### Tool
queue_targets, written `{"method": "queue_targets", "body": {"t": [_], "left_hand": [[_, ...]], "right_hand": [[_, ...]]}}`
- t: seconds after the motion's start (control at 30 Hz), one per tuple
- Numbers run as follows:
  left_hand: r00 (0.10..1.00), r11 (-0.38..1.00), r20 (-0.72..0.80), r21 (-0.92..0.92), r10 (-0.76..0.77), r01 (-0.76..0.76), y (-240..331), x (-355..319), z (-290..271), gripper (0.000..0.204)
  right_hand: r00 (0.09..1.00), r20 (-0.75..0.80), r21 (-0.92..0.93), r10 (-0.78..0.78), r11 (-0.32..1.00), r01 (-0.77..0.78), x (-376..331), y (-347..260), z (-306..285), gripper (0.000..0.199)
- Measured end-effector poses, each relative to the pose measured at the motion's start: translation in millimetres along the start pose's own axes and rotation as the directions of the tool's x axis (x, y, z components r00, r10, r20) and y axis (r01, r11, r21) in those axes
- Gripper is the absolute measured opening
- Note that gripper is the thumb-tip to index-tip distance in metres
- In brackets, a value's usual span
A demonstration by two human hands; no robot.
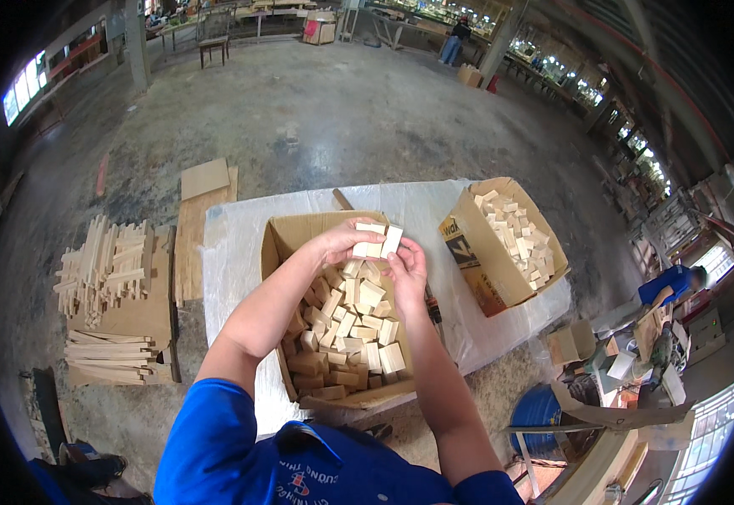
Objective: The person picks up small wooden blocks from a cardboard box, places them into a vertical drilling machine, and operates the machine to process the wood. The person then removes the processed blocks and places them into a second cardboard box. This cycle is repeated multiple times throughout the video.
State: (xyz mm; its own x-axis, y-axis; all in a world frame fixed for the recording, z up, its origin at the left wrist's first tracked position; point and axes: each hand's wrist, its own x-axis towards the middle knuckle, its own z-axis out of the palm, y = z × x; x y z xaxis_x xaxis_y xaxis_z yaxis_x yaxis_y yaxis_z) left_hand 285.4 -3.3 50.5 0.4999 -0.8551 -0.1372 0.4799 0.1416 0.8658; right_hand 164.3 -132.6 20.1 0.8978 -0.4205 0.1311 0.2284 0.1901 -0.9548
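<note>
Above the near carton, at its far rim:
Left grip: left hand [341, 241] closed over small pale wooden blocks [375, 241], fingers curled down.
Right grip: right hand [406, 268] pinching the same cluster of blocks from below, palm turned up.
Block supply: near carton [275, 252], open-topped, heaped with loose blocks [350, 328]; hands sit just inside its far edge.
Second carton [468, 252]: tilted at right, well apart, partly filled with blocks.
Bench [232, 252]: covered in white plastic sheet; bare margin left of the near carton.
Floor: grey concrete; stacked wooden slats [106, 269] at left.
Forearms: both rise from the lower edge, converging.
</note>
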Motion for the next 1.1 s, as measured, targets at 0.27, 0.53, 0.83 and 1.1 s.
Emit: {"method": "queue_targets", "body": {"t": [0.27, 0.53, 0.83, 1.1], "left_hand": [[0.993, 0.999, -0.119, 0.043, 0.017, -0.012, -12.3, 5.8, -0.9, 0.039], [0.904, 0.971, -0.401, -0.109, 0.151, -0.211, -43.5, 6.3, 29.3, 0.034], [0.957, 0.984, -0.263, -0.093, 0.122, -0.151, -33.4, -3.6, 35.8, 0.048], [0.939, 0.255, -0.341, 0.913, 0.047, 0.319, 20.5, -35.9, -28.6, 0.053]], "right_hand": [[0.996, 0.007, -0.197, -0.088, 0.977, 0.088, 2.7, 5.7, 3.4, 0.045], [0.929, 0.135, -0.79, -0.344, 0.528, 0.31, -10.8, 6.9, 10.6, 0.092], [0.976, -0.008, -0.68, -0.217, 0.717, 0.154, -8.8, 2.1, 11.6, 0.093], [0.952, 0.074, -0.554, -0.296, 0.781, 0.286, -1.3, 3.8, 8.5, 0.081]]}}
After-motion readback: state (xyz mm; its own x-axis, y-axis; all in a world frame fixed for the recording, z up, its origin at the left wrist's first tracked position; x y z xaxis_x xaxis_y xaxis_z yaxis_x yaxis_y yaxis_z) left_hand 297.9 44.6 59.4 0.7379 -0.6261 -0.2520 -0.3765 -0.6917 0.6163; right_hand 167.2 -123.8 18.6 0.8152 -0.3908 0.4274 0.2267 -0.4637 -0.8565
